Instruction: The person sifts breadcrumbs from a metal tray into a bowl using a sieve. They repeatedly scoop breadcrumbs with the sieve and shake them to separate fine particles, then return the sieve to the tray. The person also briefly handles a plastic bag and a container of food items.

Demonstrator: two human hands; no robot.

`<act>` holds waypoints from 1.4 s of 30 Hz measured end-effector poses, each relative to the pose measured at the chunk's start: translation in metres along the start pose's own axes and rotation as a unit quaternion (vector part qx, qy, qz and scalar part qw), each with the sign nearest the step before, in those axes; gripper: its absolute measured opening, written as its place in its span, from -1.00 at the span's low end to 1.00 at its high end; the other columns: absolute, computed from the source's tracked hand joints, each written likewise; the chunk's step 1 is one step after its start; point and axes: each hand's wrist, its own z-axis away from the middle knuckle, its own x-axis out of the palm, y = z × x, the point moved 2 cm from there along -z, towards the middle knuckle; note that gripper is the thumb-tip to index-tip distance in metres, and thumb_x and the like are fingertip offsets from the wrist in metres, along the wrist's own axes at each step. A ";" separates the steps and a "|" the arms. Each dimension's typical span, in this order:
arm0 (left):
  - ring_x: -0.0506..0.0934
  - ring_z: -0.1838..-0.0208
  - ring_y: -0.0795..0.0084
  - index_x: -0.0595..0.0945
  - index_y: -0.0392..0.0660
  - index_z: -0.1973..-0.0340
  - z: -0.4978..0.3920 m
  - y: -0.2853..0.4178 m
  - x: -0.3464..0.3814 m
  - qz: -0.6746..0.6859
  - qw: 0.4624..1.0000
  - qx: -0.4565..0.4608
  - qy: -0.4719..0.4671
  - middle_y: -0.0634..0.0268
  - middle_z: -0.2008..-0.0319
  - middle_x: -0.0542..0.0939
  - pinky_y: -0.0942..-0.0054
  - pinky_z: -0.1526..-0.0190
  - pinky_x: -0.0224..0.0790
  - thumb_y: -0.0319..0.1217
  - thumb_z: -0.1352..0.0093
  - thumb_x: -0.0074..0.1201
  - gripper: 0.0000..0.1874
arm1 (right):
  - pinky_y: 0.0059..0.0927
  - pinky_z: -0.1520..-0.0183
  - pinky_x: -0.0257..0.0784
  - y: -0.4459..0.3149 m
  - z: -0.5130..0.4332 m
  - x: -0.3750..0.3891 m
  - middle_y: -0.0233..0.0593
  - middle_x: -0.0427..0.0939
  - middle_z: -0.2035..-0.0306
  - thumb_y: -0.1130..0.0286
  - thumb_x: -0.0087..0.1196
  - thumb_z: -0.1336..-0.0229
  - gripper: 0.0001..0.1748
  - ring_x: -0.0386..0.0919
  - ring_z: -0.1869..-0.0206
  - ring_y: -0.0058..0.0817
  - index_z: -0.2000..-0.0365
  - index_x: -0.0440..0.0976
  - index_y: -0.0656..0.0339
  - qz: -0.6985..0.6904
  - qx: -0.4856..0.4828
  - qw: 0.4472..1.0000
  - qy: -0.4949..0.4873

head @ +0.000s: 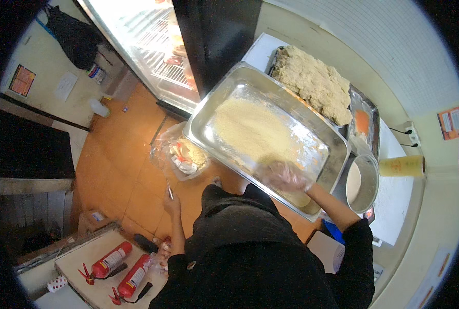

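Note:
My left hand [172, 204] grips the metal handle of a thin wire utensil [169, 185], which reaches up beside a plastic tub [192, 175] holding pale crumbs and a crumpled wrapper. My right hand [285, 175], in a clear plastic glove, is inside a deep steel pan [229, 164], over the near right part of a layer of fine yellowish crumbs [252, 123]. It is blurred, so whether the fingers hold anything is unclear. Behind the pan, a tray carries a large mass of pale, rough, dough-like food [314, 83].
Right of the pan are a metal pot [362, 181] with pale contents, a dark tray [374, 116] with an orange item, and a yellow roll [401, 166] on the white table [395, 201]. A lit refrigerator [156, 50] stands open at the back. Two fire extinguishers [111, 258] lie lower left.

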 end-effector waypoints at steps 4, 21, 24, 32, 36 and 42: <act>0.68 0.31 0.01 0.66 -0.19 -0.10 -0.001 0.003 0.003 -0.014 1.000 -0.012 -0.003 -0.15 0.30 0.69 0.16 0.24 0.49 -0.42 -0.26 0.12 -0.54 | -0.10 -0.36 0.31 0.016 -0.103 -0.001 -0.06 0.48 -0.21 0.37 -0.03 -0.31 -0.62 0.41 -0.29 -0.10 -0.10 0.52 0.13 0.050 -0.077 0.992 0.091; 0.70 0.13 0.22 0.62 -0.23 -0.14 0.027 0.003 -0.004 0.062 0.997 0.016 -0.046 -0.04 0.11 0.71 0.34 0.07 0.52 -0.56 -0.26 0.15 -0.51 | -0.17 -0.38 0.23 0.015 0.006 -0.012 -0.10 0.48 -0.22 0.07 -0.03 -0.41 -0.49 0.39 -0.28 -0.27 -0.16 0.43 0.21 -0.262 0.090 0.944 -0.182; 0.69 0.08 0.26 0.62 -0.29 -0.13 0.029 0.006 -0.005 0.101 0.993 0.048 -0.026 -0.01 0.07 0.71 0.38 0.02 0.51 -0.61 -0.24 0.13 -0.52 | -0.15 -0.35 0.26 0.017 0.047 -0.005 -0.09 0.54 -0.17 0.01 -0.02 -0.40 -0.48 0.45 -0.22 -0.26 -0.09 0.50 0.24 -0.500 0.132 0.853 -0.066; 0.63 0.42 0.43 0.63 -0.26 -0.13 0.033 0.002 -0.003 0.149 0.987 0.030 -0.050 0.17 0.31 0.68 0.46 0.37 0.47 -0.59 -0.30 0.14 -0.56 | -0.28 -0.16 0.46 -0.027 0.068 -0.039 -0.21 0.69 0.09 0.03 0.08 -0.37 -0.56 0.60 0.03 -0.41 0.03 0.65 0.15 -0.179 0.231 0.940 -0.178; 0.40 0.70 0.63 0.60 -0.16 -0.18 0.034 0.011 -0.027 0.337 0.929 -0.110 -0.101 0.36 0.50 0.52 0.56 0.72 0.17 -0.54 -0.38 0.17 -0.57 | -0.27 -0.20 0.44 -0.042 0.066 -0.048 -0.22 0.68 0.05 0.00 0.00 -0.40 -0.52 0.59 -0.03 -0.40 -0.02 0.61 0.15 -0.114 0.261 0.926 -0.247; 0.25 0.80 0.71 0.32 -0.05 -0.40 0.021 0.055 -0.116 0.532 0.833 -0.102 -0.111 0.40 0.55 0.42 0.65 0.82 0.12 -0.36 -0.53 0.00 -0.47 | -0.25 -0.21 0.44 0.010 0.093 -0.027 -0.22 0.64 0.03 -0.03 -0.03 -0.40 -0.48 0.58 -0.07 -0.40 -0.07 0.55 0.18 -0.146 0.250 0.928 -0.233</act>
